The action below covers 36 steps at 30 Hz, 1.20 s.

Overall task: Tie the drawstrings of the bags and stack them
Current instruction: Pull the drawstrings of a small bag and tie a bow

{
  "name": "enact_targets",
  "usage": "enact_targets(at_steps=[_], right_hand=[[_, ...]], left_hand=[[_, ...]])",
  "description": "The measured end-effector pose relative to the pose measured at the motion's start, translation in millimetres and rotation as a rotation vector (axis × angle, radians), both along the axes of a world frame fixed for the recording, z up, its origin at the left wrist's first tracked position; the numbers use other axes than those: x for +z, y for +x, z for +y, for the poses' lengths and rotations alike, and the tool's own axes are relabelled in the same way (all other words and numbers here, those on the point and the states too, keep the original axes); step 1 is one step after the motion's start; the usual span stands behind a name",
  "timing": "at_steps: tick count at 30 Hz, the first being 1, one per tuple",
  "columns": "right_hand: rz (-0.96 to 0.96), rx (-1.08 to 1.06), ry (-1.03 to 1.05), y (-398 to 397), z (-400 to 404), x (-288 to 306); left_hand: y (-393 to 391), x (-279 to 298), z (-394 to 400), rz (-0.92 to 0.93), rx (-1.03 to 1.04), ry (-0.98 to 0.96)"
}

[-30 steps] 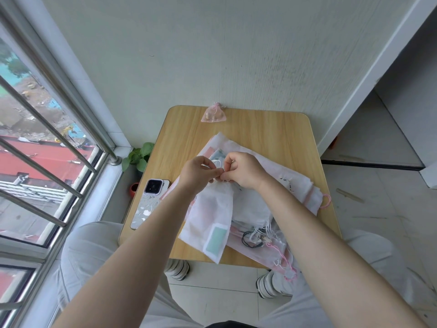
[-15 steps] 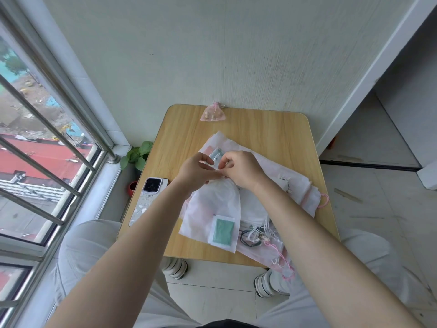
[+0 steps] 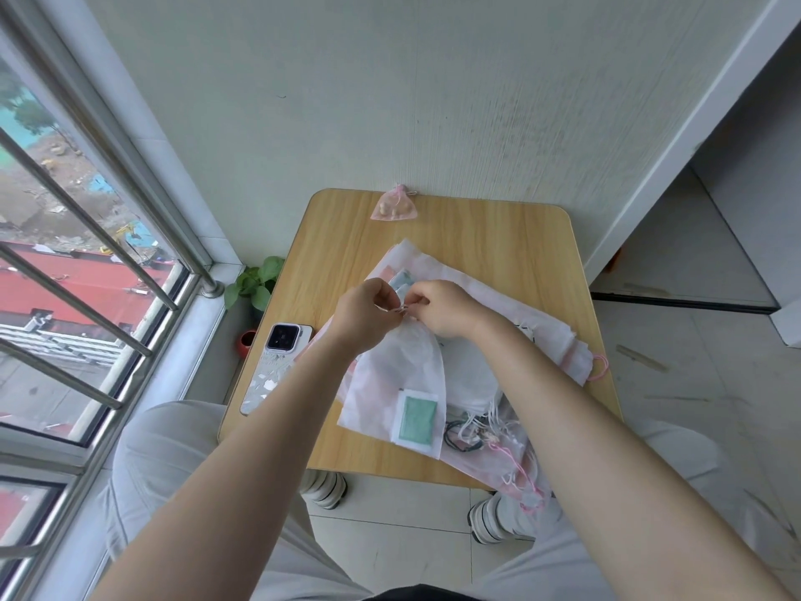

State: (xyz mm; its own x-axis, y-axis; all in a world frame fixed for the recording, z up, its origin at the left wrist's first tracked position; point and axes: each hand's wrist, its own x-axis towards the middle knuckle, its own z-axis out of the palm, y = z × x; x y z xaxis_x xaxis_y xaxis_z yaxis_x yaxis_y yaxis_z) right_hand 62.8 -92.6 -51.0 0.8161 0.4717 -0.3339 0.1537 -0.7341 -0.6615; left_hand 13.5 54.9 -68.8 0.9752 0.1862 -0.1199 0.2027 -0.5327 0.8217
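Head: both hands [image 3: 405, 312] pinch white bag [image 3: 401, 379] drawstring, neck gathered.

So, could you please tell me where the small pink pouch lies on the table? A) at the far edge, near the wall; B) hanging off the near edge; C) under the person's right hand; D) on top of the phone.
A: the small pink pouch lies alone at the far edge of the table, close to the wall, well apart from the phone and both hands.
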Motion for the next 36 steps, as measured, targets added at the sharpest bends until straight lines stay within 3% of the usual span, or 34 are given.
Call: enact_targets(at_steps=[6, 13, 16, 26, 29, 36], right_hand=[[0.497, -0.186, 0.373, 5, -3, -8], [0.615, -0.283, 0.411, 6, -7, -13], [0.613, -0.293, 0.416, 7, -10, -14], [0.524, -0.229, 0.415, 5, -14, -17], [0.381, -0.246, 0.371, 5, -16, -17], [0.039, -0.287, 0.143, 8, -15, -17]], left_hand=[[-3, -9, -1, -0.049, 0.009, -0.019], [-9, -10, -4, -0.057, 0.035, -0.063], [-8, -8, -6, -0.033, 0.021, -0.09], [-1, -3, -7, 0.005, -0.01, 0.086], [0, -2, -5, 0.061, -0.113, 0.176], [0, 7, -5, 0.117, -0.168, 0.176]])
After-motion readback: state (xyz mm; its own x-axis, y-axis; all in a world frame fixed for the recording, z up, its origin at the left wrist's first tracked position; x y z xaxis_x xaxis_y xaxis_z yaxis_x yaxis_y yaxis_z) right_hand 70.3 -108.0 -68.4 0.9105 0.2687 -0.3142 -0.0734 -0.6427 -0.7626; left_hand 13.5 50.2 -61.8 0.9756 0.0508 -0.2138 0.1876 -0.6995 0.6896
